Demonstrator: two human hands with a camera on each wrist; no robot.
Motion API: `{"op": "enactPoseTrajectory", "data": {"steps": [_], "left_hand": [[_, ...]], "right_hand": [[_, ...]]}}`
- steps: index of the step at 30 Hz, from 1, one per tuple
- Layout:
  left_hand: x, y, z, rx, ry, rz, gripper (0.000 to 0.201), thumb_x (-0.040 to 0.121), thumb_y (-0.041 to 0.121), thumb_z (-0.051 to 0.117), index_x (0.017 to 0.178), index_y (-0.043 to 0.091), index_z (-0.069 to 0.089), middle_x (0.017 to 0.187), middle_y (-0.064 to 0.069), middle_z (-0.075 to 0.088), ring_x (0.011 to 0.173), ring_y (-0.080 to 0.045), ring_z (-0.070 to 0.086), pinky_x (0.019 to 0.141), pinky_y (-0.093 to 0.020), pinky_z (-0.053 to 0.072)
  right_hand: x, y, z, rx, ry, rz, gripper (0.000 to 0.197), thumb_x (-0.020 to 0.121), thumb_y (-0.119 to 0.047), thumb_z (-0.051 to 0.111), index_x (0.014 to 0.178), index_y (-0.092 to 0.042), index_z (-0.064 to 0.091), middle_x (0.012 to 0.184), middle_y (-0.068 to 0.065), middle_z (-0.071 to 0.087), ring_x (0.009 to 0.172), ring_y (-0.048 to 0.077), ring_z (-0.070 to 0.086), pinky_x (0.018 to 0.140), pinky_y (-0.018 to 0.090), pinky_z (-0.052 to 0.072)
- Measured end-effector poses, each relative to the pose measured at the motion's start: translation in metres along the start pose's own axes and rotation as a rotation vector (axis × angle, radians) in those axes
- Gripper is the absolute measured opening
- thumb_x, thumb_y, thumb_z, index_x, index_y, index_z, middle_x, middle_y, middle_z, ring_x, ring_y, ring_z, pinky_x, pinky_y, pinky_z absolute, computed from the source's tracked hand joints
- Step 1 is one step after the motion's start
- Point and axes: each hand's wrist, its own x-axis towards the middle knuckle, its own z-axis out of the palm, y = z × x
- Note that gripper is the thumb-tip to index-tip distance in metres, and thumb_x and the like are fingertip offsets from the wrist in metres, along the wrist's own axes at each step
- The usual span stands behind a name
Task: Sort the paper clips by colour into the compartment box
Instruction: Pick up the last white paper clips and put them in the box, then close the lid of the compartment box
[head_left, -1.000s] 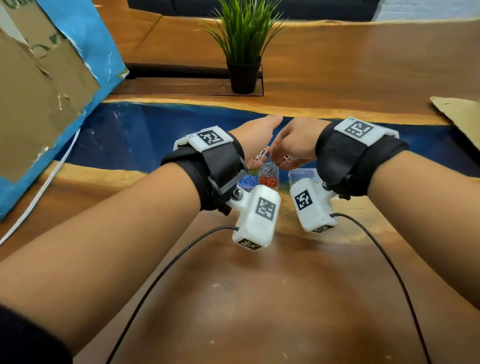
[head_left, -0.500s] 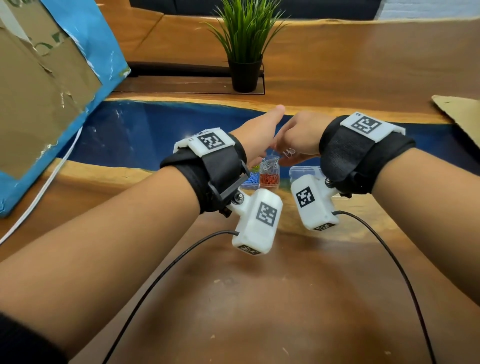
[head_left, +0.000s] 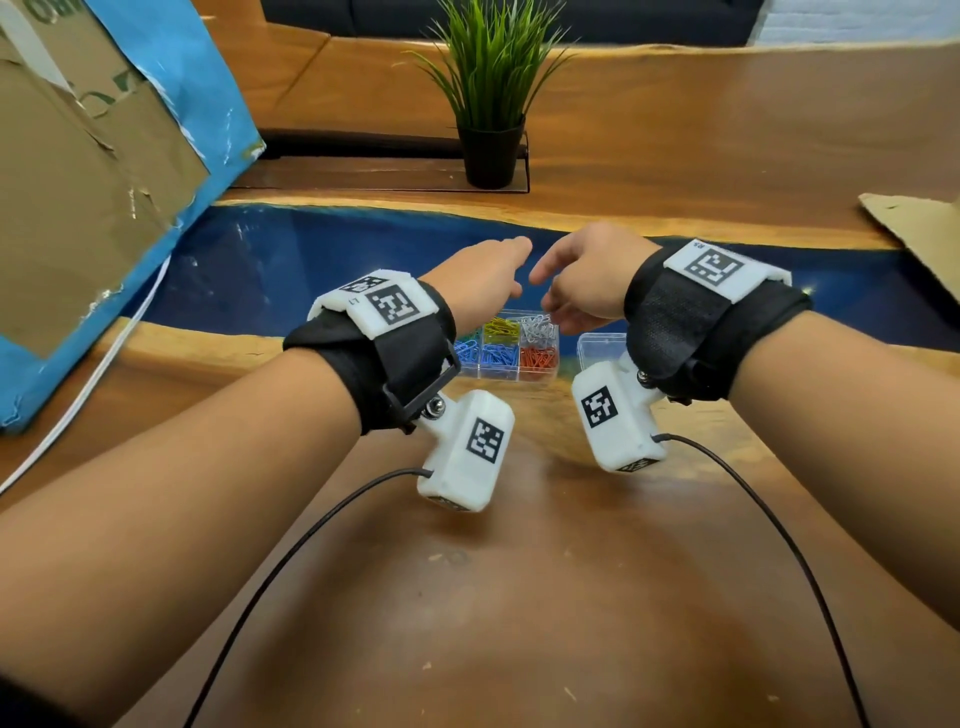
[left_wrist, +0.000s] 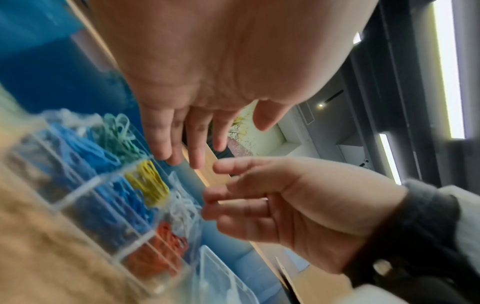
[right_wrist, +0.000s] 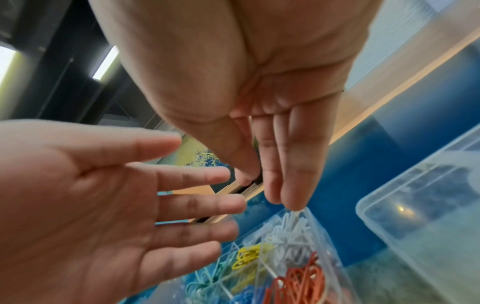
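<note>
Head and wrist views of a colour-sorting station. Both hands hover above the compartment box (head_left: 506, 345), a clear plastic case standing on the wood-and-blue-resin surface (head_left: 519, 597). The left hand (head_left: 480, 278) is held flat with its fingers (left_wrist: 166, 142) straight and slightly spread, palm down, gripping nothing. The right hand (head_left: 584, 280) is likewise empty: its fingers (right_wrist: 293, 174) extend downward, relaxed, with the tips just above the compartment of white clips (right_wrist: 285, 230); whether they touch the clips cannot be told. The two hands are close together but apart, thumb sides facing.

Within the box, the clips lie grouped by colour. In the head view the far row holds green clips (head_left: 475, 332) (partly hidden by the left wrist strap), yellow clips (head_left: 501, 328) and white clips; the near row holds blue clips (head_left: 496, 356) in two adjoining cells and red clips (head_left: 539, 357) in the right-hand cell. A second clear container (head_left: 600, 345), its contents not discernible, stands just right of the box, partly behind the right wrist camera.

Background: a potted plant (head_left: 491, 93) at the far side of the surface, a blue-and-brown cardboard panel (head_left: 88, 171) at left, a cardboard sheet (head_left: 919, 228) at the right edge.
</note>
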Motion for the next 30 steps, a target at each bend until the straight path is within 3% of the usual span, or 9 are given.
{"op": "enactPoseTrajectory", "data": {"steps": [2,4,6,9,12,17,23,26,30], "left_hand": [[0.000,-0.008,-0.005,0.060,0.045,0.031,0.034,0.099,0.018,0.036,0.125,0.005,0.054,0.124,-0.015,0.059,0.091,-0.020,0.055,0.087,-0.036,0.047],[-0.001,-0.023,-0.012,0.183,0.082,0.023,0.033,0.095,0.013,0.038,0.123,0.018,0.055,0.118,-0.002,0.059,0.086,-0.015,0.056,0.073,-0.028,0.045],[-0.007,-0.033,-0.018,0.354,0.095,0.019,0.040,0.091,0.006,0.038,0.124,0.021,0.055,0.125,-0.001,0.056,0.105,-0.018,0.056,0.081,-0.028,0.043],[-0.013,-0.041,-0.021,0.540,0.084,0.007,0.044,0.090,0.001,0.040,0.127,0.018,0.056,0.134,-0.005,0.054,0.121,-0.023,0.051,0.094,-0.033,0.044],[-0.013,-0.049,-0.020,0.635,0.075,0.043,0.045,0.090,0.003,0.041,0.130,0.018,0.056,0.136,-0.006,0.053,0.125,-0.025,0.049,0.102,-0.038,0.043],[-0.012,-0.057,-0.014,0.672,0.089,0.102,0.039,0.094,0.008,0.040,0.125,0.019,0.061,0.135,-0.006,0.050,0.121,-0.026,0.051,0.101,-0.036,0.044],[-0.015,-0.065,-0.013,0.655,0.076,0.128,0.040,0.097,0.021,0.042,0.136,0.023,0.048,0.137,-0.006,0.040,0.122,-0.025,0.048,0.101,-0.037,0.042],[-0.017,-0.068,-0.016,0.578,0.086,0.144,0.054,0.091,0.028,0.054,0.142,0.023,0.036,0.140,-0.007,0.037,0.121,-0.023,0.049,0.099,-0.036,0.044],[-0.017,-0.072,-0.023,0.520,0.005,0.098,0.097,0.072,0.039,0.077,0.148,0.021,0.019,0.149,-0.007,0.030,0.129,-0.026,0.045,0.102,-0.037,0.040]], "right_hand": [[0.000,0.002,0.000,-0.120,0.017,-0.045,0.027,0.093,0.000,0.045,0.095,-0.015,0.068,0.106,0.015,0.069,0.086,0.027,0.068,0.079,0.035,0.058],[-0.001,0.005,0.001,-0.336,0.037,-0.114,0.033,0.091,-0.002,0.044,0.098,-0.020,0.071,0.104,0.007,0.067,0.076,0.020,0.059,0.074,0.030,0.052],[-0.004,0.008,0.005,-0.547,0.032,-0.174,0.040,0.090,-0.003,0.042,0.108,-0.025,0.070,0.117,0.002,0.064,0.076,0.017,0.053,0.066,0.026,0.043],[-0.008,0.011,0.013,-0.678,-0.012,-0.198,0.044,0.090,-0.003,0.040,0.115,-0.029,0.065,0.130,-0.001,0.056,0.078,0.013,0.056,0.060,0.024,0.043],[-0.010,0.012,0.017,-0.717,0.011,-0.217,0.040,0.089,-0.006,0.043,0.116,-0.026,0.065,0.129,0.001,0.058,0.112,0.022,0.057,0.080,0.028,0.045],[-0.012,0.015,0.018,-0.718,0.027,-0.242,0.042,0.090,-0.005,0.043,0.124,-0.025,0.059,0.131,0.006,0.054,0.118,0.023,0.053,0.089,0.032,0.046],[-0.012,0.017,0.020,-0.788,-0.029,-0.249,0.045,0.093,-0.009,0.040,0.129,-0.032,0.054,0.131,0.007,0.043,0.113,0.025,0.052,0.082,0.030,0.041],[-0.011,0.020,0.016,-0.745,0.015,-0.258,0.045,0.092,-0.007,0.040,0.129,-0.030,0.052,0.126,0.007,0.045,0.108,0.025,0.052,0.079,0.030,0.042],[-0.010,0.026,0.000,-0.749,0.048,-0.237,0.043,0.089,-0.011,0.048,0.129,-0.028,0.051,0.125,0.006,0.045,0.106,0.025,0.053,0.084,0.034,0.047]]}}
